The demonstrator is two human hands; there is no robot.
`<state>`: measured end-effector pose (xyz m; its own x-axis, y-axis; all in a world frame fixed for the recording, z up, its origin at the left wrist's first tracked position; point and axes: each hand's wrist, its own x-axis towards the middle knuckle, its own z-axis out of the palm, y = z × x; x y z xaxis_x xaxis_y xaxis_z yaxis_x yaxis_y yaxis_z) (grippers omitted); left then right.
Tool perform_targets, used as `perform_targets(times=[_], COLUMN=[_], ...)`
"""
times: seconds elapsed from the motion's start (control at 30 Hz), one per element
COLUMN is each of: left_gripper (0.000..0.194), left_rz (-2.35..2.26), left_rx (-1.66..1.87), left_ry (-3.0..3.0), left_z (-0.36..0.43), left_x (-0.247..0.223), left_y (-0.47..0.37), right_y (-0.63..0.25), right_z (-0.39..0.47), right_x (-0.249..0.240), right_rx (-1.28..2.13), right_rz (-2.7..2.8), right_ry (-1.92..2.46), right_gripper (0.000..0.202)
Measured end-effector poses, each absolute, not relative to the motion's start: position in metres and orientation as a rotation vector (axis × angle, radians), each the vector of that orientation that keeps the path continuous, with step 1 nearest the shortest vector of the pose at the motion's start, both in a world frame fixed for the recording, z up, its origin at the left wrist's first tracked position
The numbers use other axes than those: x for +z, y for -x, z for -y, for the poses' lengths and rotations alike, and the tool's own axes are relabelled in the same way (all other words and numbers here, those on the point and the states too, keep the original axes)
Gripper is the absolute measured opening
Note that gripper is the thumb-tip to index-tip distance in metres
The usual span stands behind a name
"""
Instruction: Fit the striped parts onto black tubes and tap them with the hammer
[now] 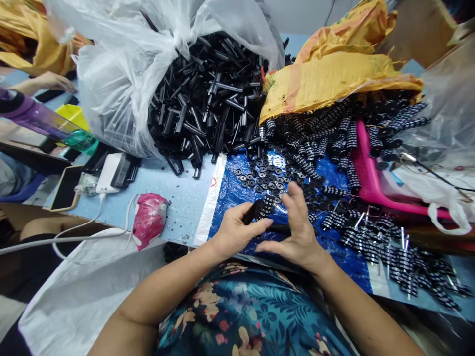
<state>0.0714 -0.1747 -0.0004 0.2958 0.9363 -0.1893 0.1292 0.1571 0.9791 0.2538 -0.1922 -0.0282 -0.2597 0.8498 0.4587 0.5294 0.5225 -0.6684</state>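
My left hand (pixel 235 228) is closed around a black ridged roller with white marks (pixel 265 207), and a smooth black part (pixel 253 211) shows beside it between thumb and fingers. Whether the two are joined I cannot tell. Close by on the right, my right hand (pixel 299 237) has its thumb and fingers spread, with nothing seen in its grasp. A dark bar-shaped piece (pixel 279 229) shows behind the gap between the hands. Just beyond them, small round black discs (pixel 261 174) lie scattered on a blue plastic sheet (pixel 232 185).
A clear bag (pixel 115 94) spills black tubular parts (pixel 208 109). Patterned rollers (pixel 315 133) pour from a yellow sack (pixel 319 79) beside a pink basket (pixel 365 163); rollers with metal pins (pixel 389 252) lie right. At left are a red-pink bundle (pixel 149 217), cable, phone (pixel 67 188) and another person's hand (pixel 55 81).
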Motion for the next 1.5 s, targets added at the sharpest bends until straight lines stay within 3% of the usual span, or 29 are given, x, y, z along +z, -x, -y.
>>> perform_targets(times=[0.1, 0.27, 0.47, 0.7, 0.8, 0.83, 0.9, 0.97, 1.0, 1.17, 1.37, 1.5], left_gripper=[0.035, 0.049, 0.039, 0.050, 0.047, 0.044, 0.034, 0.024, 0.021, 0.026, 0.025, 0.033], left_rz=[-1.119, -1.152, -0.974, -0.818, -0.866, -0.930, -1.116, -1.321, -1.395, -1.395, -1.311, -1.301], left_rx=[0.799, 0.924, 0.941, 0.629, 0.699, 0.762, 0.860, 0.807, 0.715, 0.291, 0.263, 0.197], left_ry=[-1.250, -1.088, -0.894, -0.532, -0.610, -0.730, -1.099, -1.522, -1.697, -1.925, -1.726, -1.700], left_z=[0.178, 0.183, 0.184, 0.179, 0.180, 0.179, 0.173, 0.164, 0.158, 0.138, 0.126, 0.116], left_x=[-0.002, -0.001, 0.002, -0.003, -0.012, -0.015, -0.021, -0.025, -0.026, -0.025, -0.026, -0.027], left_y=[-0.068, -0.078, -0.076, -0.060, -0.053, -0.047, -0.029, -0.007, 0.003, 0.029, 0.024, 0.024], right_y=[-0.257, -0.248, -0.244, -0.245, -0.247, -0.248, -0.253, -0.258, -0.259, -0.250, -0.232, -0.225], right_z=[0.196, 0.201, 0.205, 0.206, 0.208, 0.210, 0.215, 0.219, 0.221, 0.212, 0.195, 0.203], right_x=[-0.029, -0.025, -0.027, -0.033, -0.039, -0.043, -0.049, -0.054, -0.054, -0.045, -0.032, -0.029], right_rx=[0.327, 0.173, 0.040, 0.279, 0.321, 0.285, 0.181, 0.098, 0.081, 0.049, -0.019, 0.144], right_rz=[2.043, 2.065, 2.076, 2.126, 2.124, 2.151, 2.237, 2.317, 2.327, 2.126, 2.365, 2.239], right_ry=[1.021, 0.932, 0.942, 0.953, 0.990, 1.039, 1.173, 1.275, 1.295, 1.227, 1.285, 0.995], right_gripper=[0.097, 0.102, 0.100, 0.102, 0.105, 0.097, 0.058, 0.024, 0.017, 0.022, 0.014, 0.024])
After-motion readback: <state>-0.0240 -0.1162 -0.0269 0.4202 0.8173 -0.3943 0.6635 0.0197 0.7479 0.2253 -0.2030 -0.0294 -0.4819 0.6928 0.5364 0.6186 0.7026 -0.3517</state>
